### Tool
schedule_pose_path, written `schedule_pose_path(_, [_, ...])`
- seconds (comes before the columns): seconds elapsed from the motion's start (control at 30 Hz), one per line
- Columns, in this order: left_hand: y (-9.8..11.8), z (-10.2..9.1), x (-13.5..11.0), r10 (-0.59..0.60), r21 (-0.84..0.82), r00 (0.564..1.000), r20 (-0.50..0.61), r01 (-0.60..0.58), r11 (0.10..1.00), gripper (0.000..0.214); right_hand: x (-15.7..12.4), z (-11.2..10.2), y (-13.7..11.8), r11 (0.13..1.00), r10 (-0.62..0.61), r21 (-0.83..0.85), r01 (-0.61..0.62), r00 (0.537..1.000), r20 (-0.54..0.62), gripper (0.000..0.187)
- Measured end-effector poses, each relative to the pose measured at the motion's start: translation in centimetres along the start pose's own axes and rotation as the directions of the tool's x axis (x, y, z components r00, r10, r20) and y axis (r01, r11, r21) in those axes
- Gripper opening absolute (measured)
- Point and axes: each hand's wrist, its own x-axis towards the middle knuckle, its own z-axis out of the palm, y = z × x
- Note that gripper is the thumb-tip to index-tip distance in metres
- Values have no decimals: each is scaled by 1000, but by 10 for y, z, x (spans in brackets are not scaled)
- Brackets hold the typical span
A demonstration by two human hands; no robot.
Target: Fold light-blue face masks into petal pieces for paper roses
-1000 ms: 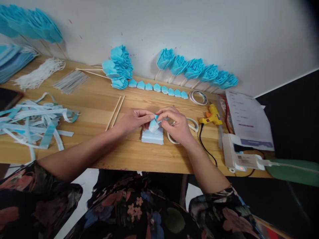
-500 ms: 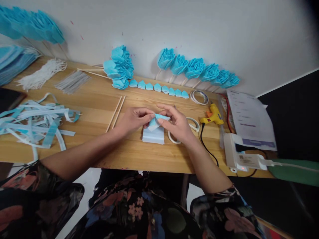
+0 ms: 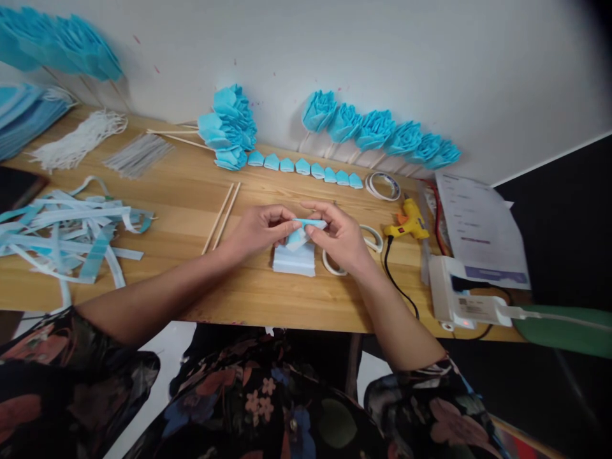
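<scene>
Between my two hands is a small folded piece of blue and white mask fabric. My left hand pinches its left edge between thumb and fingers. My right hand is closed on its right side, the thumb pressing near the top edge. Directly below lies a stack of white fabric pieces on the wooden table. A pair of scissors with white handles lies partly hidden under my right hand. Two thin wooden sticks lie left of my left hand.
Folded blue petals line up at the back, near blue fabric flowers on sticks. A tape roll, a yellow glue gun and a power strip stand right. Cut fabric strips and grey wires lie left.
The fabric piece's top edge has been folded over further, and my thumbs have come closer together on it. The other things lie as before.
</scene>
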Motion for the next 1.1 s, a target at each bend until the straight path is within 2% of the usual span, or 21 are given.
schedule_pose_path(0.17, [2, 1, -2, 26, 67, 1000, -7, -26, 997, 21, -1, 0, 0, 1000, 9, -4, -9, 1000, 26, 39])
schedule_pose_path(0.3, [2, 2, -4, 44, 119, 997, -62, -36, 992, 19, -1, 0, -4, 1000, -11, -21, 12, 998, 67, 40])
schedule_pose_path(0.47, [-1, 3, -4, 59, 111, 992, -109, -47, 993, 17, -3, 3, -7, 995, -45, -85, 52, 995, 84, 67])
schedule_pose_path(0.53, [-1, 3, -4, 49, 84, 994, -97, -41, 996, 17, -3, 5, -5, 995, -41, -83, 46, 997, 67, 71])
schedule_pose_path(0.77, [1, 3, -3, 29, 58, 996, -82, -24, 998, 20, 0, 4, 3, 999, -23, 35, 22, 1000, 11, 69])
schedule_pose_path(0.93, [2, 2, -4, 24, 88, 999, -48, -19, 996, 22, 2, 0, 3, 1000, -29, 9, 29, 997, -73, 64])
schedule_pose_path(1.1, [1, 2, -4, 5, 112, 1000, 0, -5, 994, 23, 2, 0, 3, 1000, -24, 12, 25, 996, -89, 59])
